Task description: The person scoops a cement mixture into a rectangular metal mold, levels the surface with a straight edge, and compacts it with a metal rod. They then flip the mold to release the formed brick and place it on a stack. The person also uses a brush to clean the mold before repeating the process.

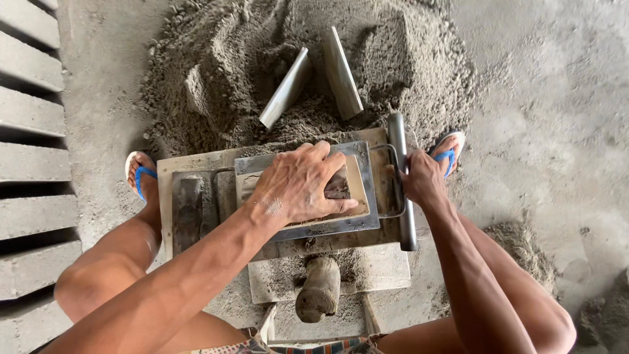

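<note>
Head view: two hands (298,183), one mould (367,190)

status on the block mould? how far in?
Done: rows of grey blocks lie on the floor at left. In hand: left hand presses flat inside the metal mould; right hand grips its bar handle. Left: the mix pile remains, two boards lying in it.

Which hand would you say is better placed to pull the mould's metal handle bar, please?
Probably the right hand: it already wraps the handle bar beside the metal mould frame. The left hand lies flat on the plate inside the frame, away from the bar.
</note>
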